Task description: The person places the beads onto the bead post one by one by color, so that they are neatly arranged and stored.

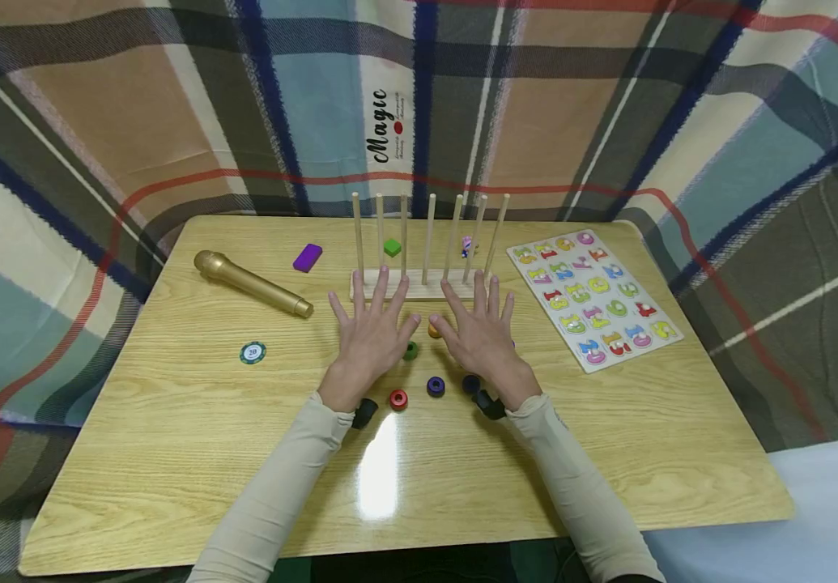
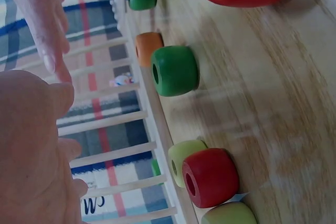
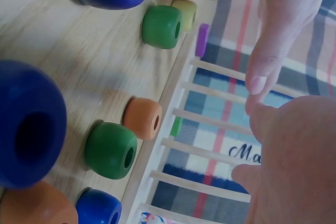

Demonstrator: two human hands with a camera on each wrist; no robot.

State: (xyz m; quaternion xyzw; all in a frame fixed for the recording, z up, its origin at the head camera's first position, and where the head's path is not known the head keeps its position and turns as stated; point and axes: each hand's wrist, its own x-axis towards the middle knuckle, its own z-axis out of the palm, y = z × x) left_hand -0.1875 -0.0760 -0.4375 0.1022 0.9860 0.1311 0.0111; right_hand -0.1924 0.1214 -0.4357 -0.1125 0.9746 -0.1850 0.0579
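Observation:
Both hands are held palm down over the table, fingers spread and straight, with nothing in them. My left hand reaches toward the left part of a wooden peg rack; my right hand is beside it, near the rack's right part. Bare upright pegs rise from the base. Under and between the hands lie wooden beads with holes: red, blue, green and orange. The left wrist view shows a yellow-green bead, mostly covered by the hand in the head view.
A gold microphone-shaped object, a purple block and a round chip lie on the left. Behind the rack are a green block and a small figurine. A number sticker sheet lies on the right.

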